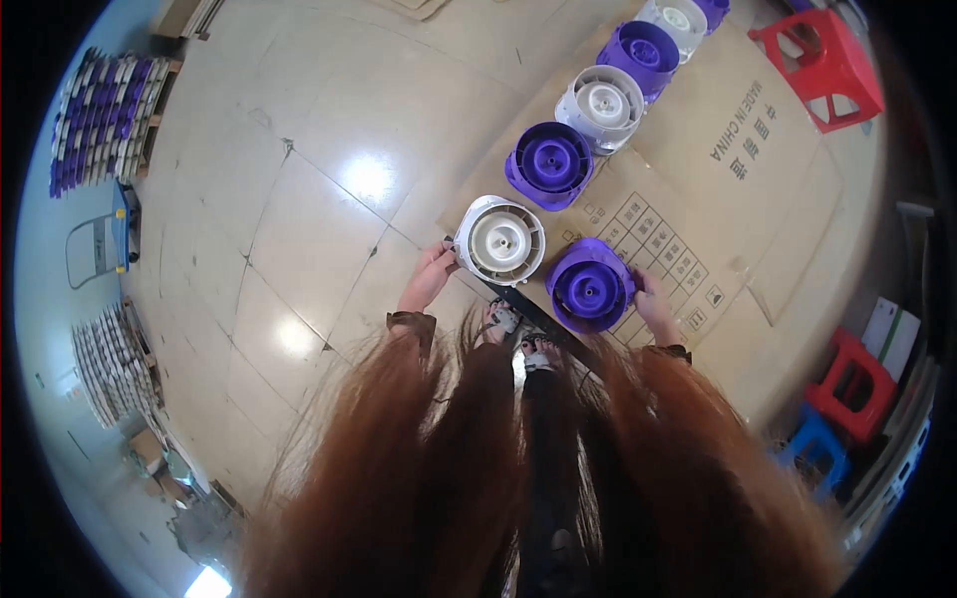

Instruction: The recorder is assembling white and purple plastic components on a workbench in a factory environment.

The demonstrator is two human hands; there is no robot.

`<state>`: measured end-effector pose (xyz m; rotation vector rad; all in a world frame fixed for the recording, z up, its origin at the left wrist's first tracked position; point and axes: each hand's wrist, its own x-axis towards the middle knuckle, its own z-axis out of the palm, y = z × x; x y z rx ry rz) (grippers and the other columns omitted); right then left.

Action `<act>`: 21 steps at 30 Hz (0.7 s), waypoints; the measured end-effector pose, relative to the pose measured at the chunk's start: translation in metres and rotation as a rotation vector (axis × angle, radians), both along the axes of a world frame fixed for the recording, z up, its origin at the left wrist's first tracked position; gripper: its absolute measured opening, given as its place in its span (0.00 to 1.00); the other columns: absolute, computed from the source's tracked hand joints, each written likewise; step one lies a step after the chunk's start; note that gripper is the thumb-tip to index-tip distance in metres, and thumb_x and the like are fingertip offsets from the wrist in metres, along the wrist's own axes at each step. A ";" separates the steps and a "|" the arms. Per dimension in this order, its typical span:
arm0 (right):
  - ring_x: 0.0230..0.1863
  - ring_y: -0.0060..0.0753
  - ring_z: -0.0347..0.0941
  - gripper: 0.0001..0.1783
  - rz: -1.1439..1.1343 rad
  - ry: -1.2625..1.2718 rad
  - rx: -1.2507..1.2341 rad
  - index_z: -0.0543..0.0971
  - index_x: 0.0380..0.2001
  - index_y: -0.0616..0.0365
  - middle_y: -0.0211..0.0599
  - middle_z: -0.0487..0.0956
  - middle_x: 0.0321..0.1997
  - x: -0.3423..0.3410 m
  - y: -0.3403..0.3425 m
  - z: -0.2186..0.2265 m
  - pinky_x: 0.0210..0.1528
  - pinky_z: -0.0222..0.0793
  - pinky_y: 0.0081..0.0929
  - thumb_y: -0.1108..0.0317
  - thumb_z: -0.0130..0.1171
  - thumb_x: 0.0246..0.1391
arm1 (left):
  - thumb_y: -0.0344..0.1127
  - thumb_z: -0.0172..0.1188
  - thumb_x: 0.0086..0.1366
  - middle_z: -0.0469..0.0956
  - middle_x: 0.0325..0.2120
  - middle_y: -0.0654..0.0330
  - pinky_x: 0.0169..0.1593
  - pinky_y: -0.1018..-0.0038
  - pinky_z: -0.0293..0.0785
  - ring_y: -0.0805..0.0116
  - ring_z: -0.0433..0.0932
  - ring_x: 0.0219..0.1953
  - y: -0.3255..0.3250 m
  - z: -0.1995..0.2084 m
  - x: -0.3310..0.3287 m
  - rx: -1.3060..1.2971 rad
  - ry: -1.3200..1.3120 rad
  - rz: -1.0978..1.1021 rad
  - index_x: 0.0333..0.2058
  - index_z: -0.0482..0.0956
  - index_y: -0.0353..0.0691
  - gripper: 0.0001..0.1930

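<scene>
My left hand [431,274] is closed at the left side of a white round plastic housing [503,242], with a small dark bit showing at the fingertips. The housing has a ribbed rim and a round hub in its middle. To its right, my right hand [653,304] grips the right side of a purple housing [591,286] of the same kind; the fingertips are partly hidden. Both housings face open side up at the near edge of the cardboard-covered surface [688,214]. Just beyond them stands another purple housing [551,164].
Further housings, white [602,105] and purple [640,58], line the surface's left edge. A red stool [822,70] is at the far right; another red stool [855,387] and a blue stool [819,448] stand nearer. Stacked white and purple parts [105,125] and a trolley [125,239] are left on the tiled floor.
</scene>
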<state>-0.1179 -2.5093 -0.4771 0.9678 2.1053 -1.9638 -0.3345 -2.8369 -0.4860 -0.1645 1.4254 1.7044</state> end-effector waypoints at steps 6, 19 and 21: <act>0.28 0.24 0.66 0.20 0.095 -0.012 0.070 0.70 0.33 0.70 0.37 0.73 0.26 -0.012 0.014 -0.013 0.31 0.64 0.18 0.85 0.40 0.28 | 0.29 0.41 0.61 0.70 0.35 0.58 0.47 0.74 0.65 0.70 0.69 0.39 0.029 -0.014 -0.008 -0.064 -0.049 -0.034 0.39 0.66 0.31 0.10; 0.32 0.31 0.73 0.23 -0.012 0.013 0.237 0.74 0.36 0.65 0.44 0.76 0.32 -0.021 -0.011 -0.025 0.36 0.67 0.21 0.88 0.41 0.32 | 0.30 0.46 0.60 0.70 0.28 0.57 0.36 0.77 0.65 0.71 0.68 0.31 0.021 -0.056 -0.017 -0.535 0.472 -0.163 0.36 0.67 0.32 0.08; 0.28 0.23 0.70 0.23 -0.102 0.020 0.353 0.74 0.38 0.62 0.39 0.75 0.29 -0.015 -0.018 -0.031 0.31 0.66 0.19 0.89 0.42 0.36 | 0.30 0.46 0.60 0.70 0.27 0.58 0.35 0.78 0.65 0.73 0.68 0.30 0.023 -0.057 -0.016 -0.481 0.381 -0.114 0.36 0.67 0.32 0.08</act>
